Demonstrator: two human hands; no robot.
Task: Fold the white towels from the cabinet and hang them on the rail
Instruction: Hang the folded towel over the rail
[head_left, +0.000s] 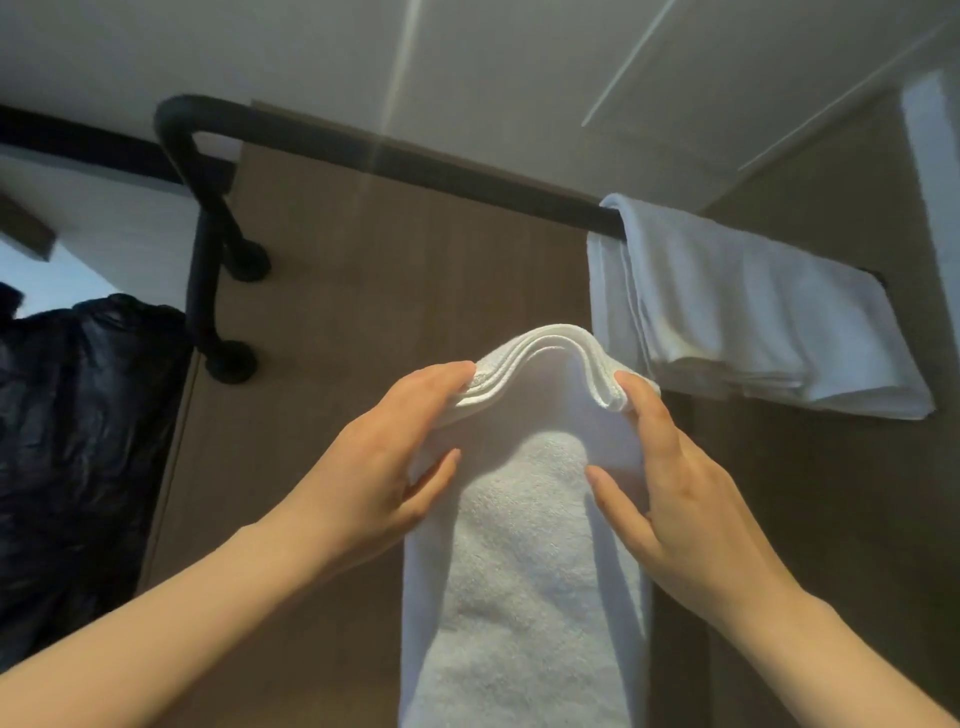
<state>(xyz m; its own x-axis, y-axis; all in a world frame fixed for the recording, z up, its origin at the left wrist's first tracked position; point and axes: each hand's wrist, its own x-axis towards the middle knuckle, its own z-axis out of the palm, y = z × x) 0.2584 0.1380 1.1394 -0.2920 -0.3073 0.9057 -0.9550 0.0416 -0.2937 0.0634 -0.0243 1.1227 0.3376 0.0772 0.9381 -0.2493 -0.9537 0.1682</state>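
A folded white towel (524, 545) hangs in front of me, its layered top edge arched upward below the black rail (467, 179). My left hand (384, 457) grips the towel's upper left side, thumb in front and fingers over the edge. My right hand (670, 483) grips the upper right side the same way. A second folded white towel (737, 306) is draped over the right end of the rail. The held towel's top sits below the rail and just left of the hung towel.
The rail bends down at the left into two round wall mounts (231, 361) on a brown wood-grain panel (415, 270). A black plastic bag (78, 441) hangs at the left. White ceiling panels are overhead.
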